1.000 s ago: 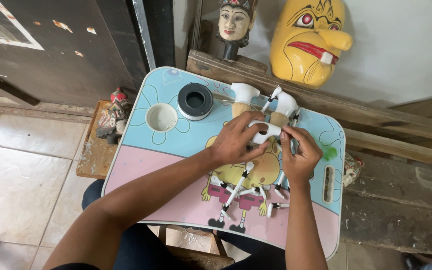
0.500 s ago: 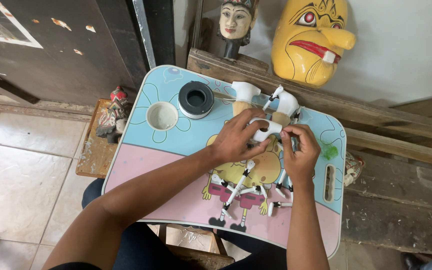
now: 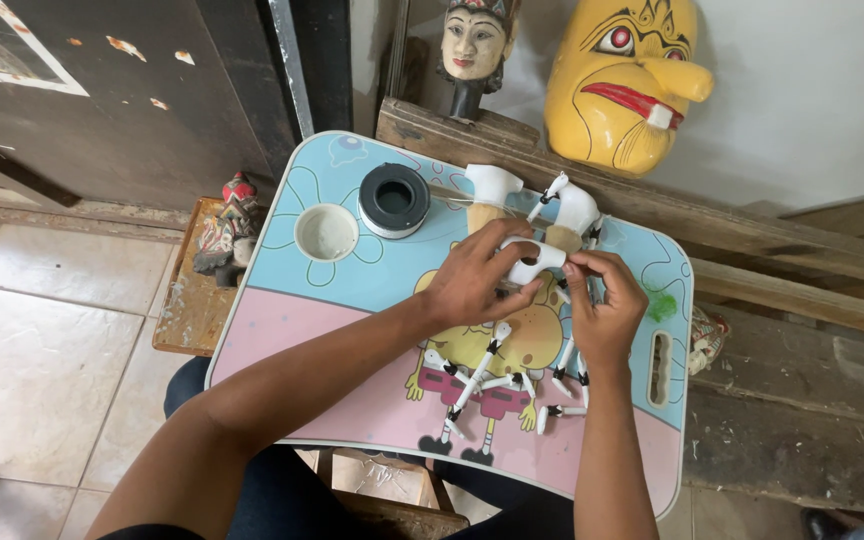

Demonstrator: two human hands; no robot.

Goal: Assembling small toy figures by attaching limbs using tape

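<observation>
Hardly anything is shifting: my left hand (image 3: 477, 280) is gripping the small white horse body (image 3: 532, 262) above the table (image 3: 352, 290), right hand (image 3: 607, 305) pinching its end. I'm risking toppling the horse figurines (image 3: 574, 208) behind.

Just one head-mounted cam here, looking pretty much straight down from above the person's lap onto the little lap table (image 3: 352, 290), close enough that both forearms fill the lower frame, with the tiled floor (image 3: 42, 340) at left and a wall with masks up top.
</observation>
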